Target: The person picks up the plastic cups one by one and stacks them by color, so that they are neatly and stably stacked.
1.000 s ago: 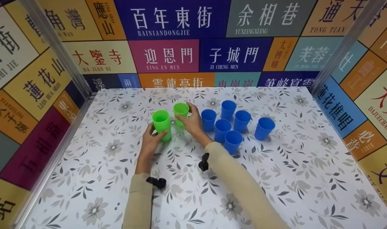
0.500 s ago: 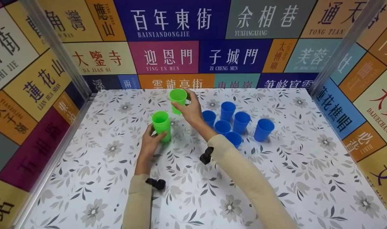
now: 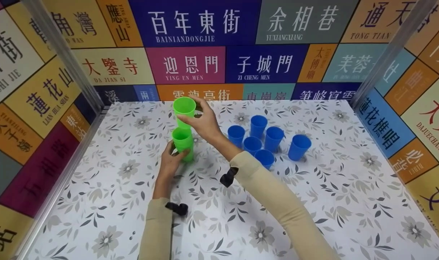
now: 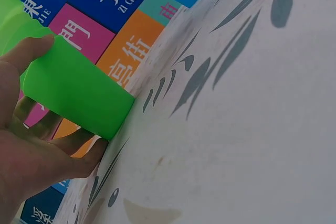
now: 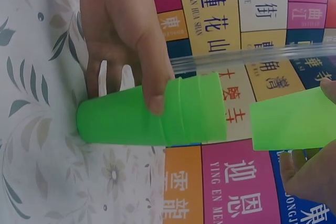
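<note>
1. Green cup stack [image 3: 183, 142]: upright on the floral tabletop [image 3: 107, 202], slightly left of centre in the head view. Several rim lines show near its top in the right wrist view, so more than one cup is nested here; the exact number cannot be read off.
2. Your left hand [image 3: 169, 159]: thumb and fingers curled round the stack, holding it from the side. In the left wrist view, the base meets the tabletop.
3. Loose green cup [image 3: 184, 108]: raised above the stack, mouth up. The right wrist view shows a gap between its base and the stack's top rim; the two do not touch.
4. Your right hand [image 3: 204, 121]: pinching the loose cup between thumb and fingers, from its right side.
5. Blue cups [image 3: 275, 139]: six, upright, none nested. Five are grouped closely; the sixth stands a little apart, toward your right. Neither of your hands touches them.
6. Progress, as judged from this moment: the green nesting appears nearly complete, with the cup in your right hand not yet seated and no other loose green cup visible. If blue is to follow green, that whole portion is left for you.
</note>
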